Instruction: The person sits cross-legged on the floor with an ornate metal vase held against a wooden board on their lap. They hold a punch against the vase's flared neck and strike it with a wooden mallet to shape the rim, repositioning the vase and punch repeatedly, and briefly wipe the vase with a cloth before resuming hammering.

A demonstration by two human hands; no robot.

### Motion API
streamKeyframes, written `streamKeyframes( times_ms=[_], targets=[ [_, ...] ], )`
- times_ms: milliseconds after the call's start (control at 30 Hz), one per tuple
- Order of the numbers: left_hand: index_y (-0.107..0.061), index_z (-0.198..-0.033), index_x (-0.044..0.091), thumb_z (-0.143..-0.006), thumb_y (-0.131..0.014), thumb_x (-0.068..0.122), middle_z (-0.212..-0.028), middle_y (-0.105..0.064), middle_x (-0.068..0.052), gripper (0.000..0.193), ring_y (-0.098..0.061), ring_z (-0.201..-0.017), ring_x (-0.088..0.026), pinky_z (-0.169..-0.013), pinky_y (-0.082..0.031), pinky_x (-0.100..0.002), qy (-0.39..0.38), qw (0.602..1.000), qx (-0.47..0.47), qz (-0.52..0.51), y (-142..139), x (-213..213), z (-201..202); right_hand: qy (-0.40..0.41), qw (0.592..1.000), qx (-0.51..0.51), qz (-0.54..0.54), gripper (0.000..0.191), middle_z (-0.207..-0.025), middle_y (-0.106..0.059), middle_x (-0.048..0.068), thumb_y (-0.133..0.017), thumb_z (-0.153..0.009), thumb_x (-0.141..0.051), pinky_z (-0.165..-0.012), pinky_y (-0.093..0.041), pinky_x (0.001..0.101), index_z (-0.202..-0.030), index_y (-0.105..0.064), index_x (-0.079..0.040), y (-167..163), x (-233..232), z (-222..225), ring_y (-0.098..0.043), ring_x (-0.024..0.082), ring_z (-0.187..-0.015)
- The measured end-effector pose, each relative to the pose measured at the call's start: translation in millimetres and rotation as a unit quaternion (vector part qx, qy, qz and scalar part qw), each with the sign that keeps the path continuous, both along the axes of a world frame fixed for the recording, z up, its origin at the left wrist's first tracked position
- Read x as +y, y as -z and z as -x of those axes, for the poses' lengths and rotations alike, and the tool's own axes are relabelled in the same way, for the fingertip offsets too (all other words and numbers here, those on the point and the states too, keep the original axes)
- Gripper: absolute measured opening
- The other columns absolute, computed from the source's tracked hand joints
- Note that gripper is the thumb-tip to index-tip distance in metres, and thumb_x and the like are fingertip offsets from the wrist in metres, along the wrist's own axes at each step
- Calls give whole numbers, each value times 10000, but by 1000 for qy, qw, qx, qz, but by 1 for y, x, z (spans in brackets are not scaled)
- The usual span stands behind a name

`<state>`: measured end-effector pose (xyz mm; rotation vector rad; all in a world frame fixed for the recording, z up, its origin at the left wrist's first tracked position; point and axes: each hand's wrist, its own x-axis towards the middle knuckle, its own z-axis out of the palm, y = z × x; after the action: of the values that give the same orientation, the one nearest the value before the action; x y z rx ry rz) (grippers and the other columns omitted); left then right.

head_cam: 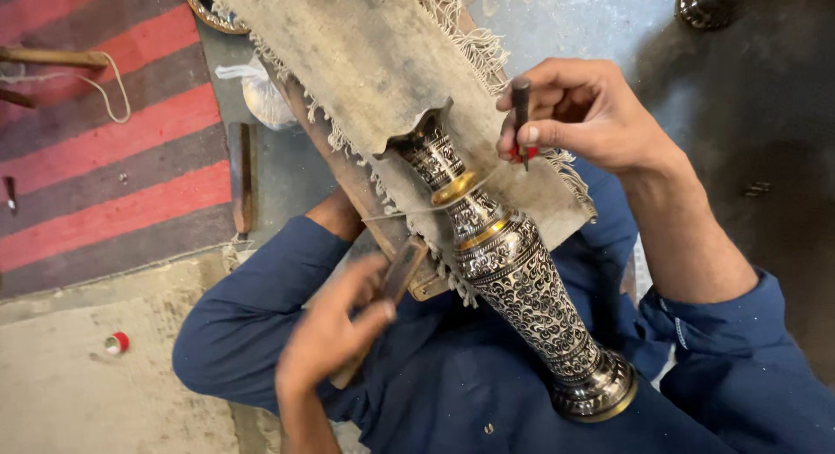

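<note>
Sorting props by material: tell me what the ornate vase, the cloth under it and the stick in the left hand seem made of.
Ornate engraved vase: looks like metal, polished silvery relief on dark ground, with brass-coloured bands. Frayed beige cloth: coarse woven fabric, probably jute or cotton, with a fringed edge. Short brown stick in the left hand: apparently wood, dull and worn.

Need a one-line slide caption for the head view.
Left hand grips a wooden mallet, right hand a chisel, over an engraved metal vase.

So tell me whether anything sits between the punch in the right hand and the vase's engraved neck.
Nothing visible does. The right hand holds the dark punch above the cloth-covered board, beside the vase; open air lies between its tip and the neck. The left hand grips a wooden block on the other side.
</note>
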<state>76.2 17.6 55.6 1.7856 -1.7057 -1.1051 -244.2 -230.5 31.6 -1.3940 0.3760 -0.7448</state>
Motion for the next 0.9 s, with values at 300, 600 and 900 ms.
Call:
streamKeyframes(
  times_ms=[300,600,900],
  targets=[
    [-619,-1310,71,-1012,-698,273,-1051,-735,-164,368,-694,-980,-371,-842,-525,-494,44,940,-125,313,-11,-190,79,16,996,73,51,365,-982,-756,119,-731,-951,15,-821,-634,296,-1304,-649,66,-32,10,11,-767,188,-987],
    [-668,-1249,171,-1007,-612,83,-949,-772,-103,264,-709,-647,-175,-552,-551,-335,87,895,9,437,-3,-204,77,89,984,152,1,244,-973,-762,108,-723,-959,-16,-780,-609,283,-1187,-660,45,-43,25,34,-740,145,-896],
    [-679,-1271,69,-992,-656,103,-787,-728,-88,282,-712,-684,-263,-570,-538,-416,0,877,-146,457,6,-215,99,53,972,214,79,356,-954,-763,113,-751,-910,8,-795,-621,294,-1253,-664,49,-74,18,8,-735,156,-900]
  ],
)
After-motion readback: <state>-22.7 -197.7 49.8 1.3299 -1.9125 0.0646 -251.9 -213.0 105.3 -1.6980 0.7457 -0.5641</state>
